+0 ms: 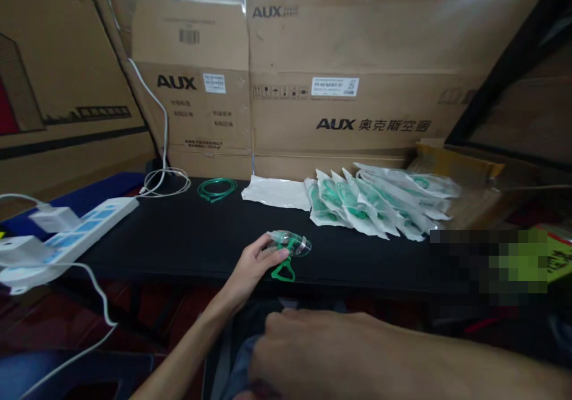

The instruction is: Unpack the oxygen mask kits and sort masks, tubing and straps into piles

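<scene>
Clear plastic formed the small dome-shaped mask with green fittings point(302, 246) that I watched from my remote station through the head camera. It lay in the left hand point(254, 264), pinched between the thumb and the fingers, which were closed only as far as its thickness allowed. An open green triangular loop point(292, 270) hung from the mask just below the thumb tip. The mask was above the front part of the matt black tabletop point(179, 248); whether its underside touched the surface, I could not tell.

The right hand point(295, 346) appeared nearer to me than the left fingers, below them in the view, its forearm entering from the lower right. It was blurred and seemed curled; how far its fingers were open, or whether they had hold of anything, I could not determine.

Beyond the left fingers I noted a flat white rectangular wrapper point(274, 192). Beside it, farther right of the fingertips, lay an overlapping row of white and translucent packets with green contents point(361, 203). Beyond the fingers and to their left sat a coil of thin green tubing point(217, 197). Well to the left of the hand stood a long white power strip with blue panels point(129, 207), with white plugs in it. Behind everything, brown cardboard panels printed with black lettering point(357, 48) stood upright, facing the fingers.
</scene>
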`<state>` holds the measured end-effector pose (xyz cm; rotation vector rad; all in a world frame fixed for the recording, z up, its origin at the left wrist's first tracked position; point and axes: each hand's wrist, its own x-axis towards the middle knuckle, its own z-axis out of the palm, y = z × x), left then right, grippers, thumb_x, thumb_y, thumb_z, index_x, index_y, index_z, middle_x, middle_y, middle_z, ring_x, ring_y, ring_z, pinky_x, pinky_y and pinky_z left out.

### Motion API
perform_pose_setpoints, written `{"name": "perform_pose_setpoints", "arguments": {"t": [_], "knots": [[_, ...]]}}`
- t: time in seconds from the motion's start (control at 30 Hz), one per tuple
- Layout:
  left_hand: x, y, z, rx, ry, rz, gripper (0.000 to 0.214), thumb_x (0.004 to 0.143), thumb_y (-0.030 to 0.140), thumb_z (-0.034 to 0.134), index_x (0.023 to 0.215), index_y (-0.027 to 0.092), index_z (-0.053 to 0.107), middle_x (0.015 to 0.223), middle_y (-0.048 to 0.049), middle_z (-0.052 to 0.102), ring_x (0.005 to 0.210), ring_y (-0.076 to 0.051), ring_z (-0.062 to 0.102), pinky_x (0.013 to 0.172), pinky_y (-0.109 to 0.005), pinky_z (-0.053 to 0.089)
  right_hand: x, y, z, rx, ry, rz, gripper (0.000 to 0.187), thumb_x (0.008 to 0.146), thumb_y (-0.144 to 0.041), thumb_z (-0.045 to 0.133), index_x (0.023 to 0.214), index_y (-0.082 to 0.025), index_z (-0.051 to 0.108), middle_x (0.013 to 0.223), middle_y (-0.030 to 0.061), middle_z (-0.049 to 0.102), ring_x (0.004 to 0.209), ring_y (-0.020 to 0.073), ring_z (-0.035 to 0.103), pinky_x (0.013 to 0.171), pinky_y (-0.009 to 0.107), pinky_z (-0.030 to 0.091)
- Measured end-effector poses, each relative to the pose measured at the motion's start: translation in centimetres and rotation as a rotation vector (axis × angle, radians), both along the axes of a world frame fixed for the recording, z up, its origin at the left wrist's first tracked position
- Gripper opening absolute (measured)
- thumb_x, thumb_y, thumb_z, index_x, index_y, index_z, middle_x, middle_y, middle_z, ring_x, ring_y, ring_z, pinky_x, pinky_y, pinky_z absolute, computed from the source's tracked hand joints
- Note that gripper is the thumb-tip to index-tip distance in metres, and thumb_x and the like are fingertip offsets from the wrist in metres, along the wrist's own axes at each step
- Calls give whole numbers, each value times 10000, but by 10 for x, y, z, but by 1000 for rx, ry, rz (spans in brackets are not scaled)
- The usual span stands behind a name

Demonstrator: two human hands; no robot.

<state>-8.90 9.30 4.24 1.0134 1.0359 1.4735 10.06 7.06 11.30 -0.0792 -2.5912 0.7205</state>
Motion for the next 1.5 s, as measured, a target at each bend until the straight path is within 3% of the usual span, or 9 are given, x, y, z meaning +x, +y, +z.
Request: {"name": "perform_pose_setpoints", "arguments": {"t": [0.1, 0.2, 0.27, 0.33, 0.67, 0.97, 1.2, 1.37, 1.5], "knots": [[1, 1, 7, -7, 10, -13, 371, 821, 347, 796, 1139, 182, 702, 1149, -56, 744, 1048, -199, 669, 919, -257, 480, 4, 38, -5, 98, 58, -215, 161, 960, -237, 613, 847, -212, 725, 657, -19, 651, 539, 115, 613, 534, 214, 517], [2, 4, 14, -34, 51, -62, 380, 834, 381, 774, 1150, 178, 714, 1127, -58, 747, 996, -202, 677, 880, -266, 496, 15, 71, -32, 291, 233, -562, 396, 978, -206, 545, 1370, -187, 600, 1174, 149, 679, 1027, 246, 688, 809, 357, 608], [3, 9, 17, -44, 112, -60, 370, 825, 405, 772, 1102, 164, 736, 1074, -57, 753, 940, -198, 675, 842, -264, 500, 19, 85, -55, 348, 190, -547, 523, 968, -186, 557, 1485, -227, 490, 1415, 164, 564, 1277, 296, 581, 992, 455, 564], [4, 15, 18, -26, 196, -38, 362, 818, 424, 767, 1040, 139, 754, 996, -58, 754, 877, -193, 665, 799, -264, 502, 17, 93, -73, 327, 210, -526, 567, 981, -187, 559, 1529, -243, 424, 1444, 141, 555, 1315, 277, 560, 1066, 460, 528], [6, 28, -4, 70, 262, 30, 548, 794, 353, 791, 1273, 166, 602, 1045, -63, 723, 866, -167, 703, 831, -289, 552, -17, 109, -97, 238, 558, -647, 382, 1008, -184, 536, 1379, -199, 627, 1246, 128, 725, 1131, 252, 710, 1008, 400, 595], [10, 16, -6, 286, 639, 453, 193, 928, 308, 638, 1077, 195, 593, 930, -23, 606, 783, -137, 623, 702, -248, 515, -24, 103, -95, 100, 638, -794, 326, 996, -139, 516, 1257, -173, 709, 1178, 117, 758, 1047, 243, 749, 959, 362, 612], [17, 12, -7, 590, 968, 247, 332, 938, 224, 633, 1267, 268, 655, 1205, -80, 623, 948, -190, 639, 861, -323, 535, -21, 102, -102, 197, 656, -723, 305, 1008, -146, 484, 1194, -194, 721, 1152, 127, 750, 1052, 217, 735, 933, 337, 625], [15, 13, -9, 541, 820, 261, 201, 993, 167, 513, 1025, 229, 701, 1062, -60, 677, 1023, -194, 648, 942, -324, 496, -24, 100, -98, 136, 676, -753, 231, 1001, -179, 532, 1102, -196, 739, 1066, 102, 770, 994, 215, 747, 939, 342, 620], [8, 6, -5, 436, 654, 225, 160, 986, 257, 525, 989, 195, 672, 919, -49, 703, 866, -196, 661, 818, -303, 495, -24, 101, -94, 78, 702, -847, 206, 989, -196, 557, 1069, -184, 746, 1014, 100, 788, 901, 231, 768, 856, 347, 642]]}}
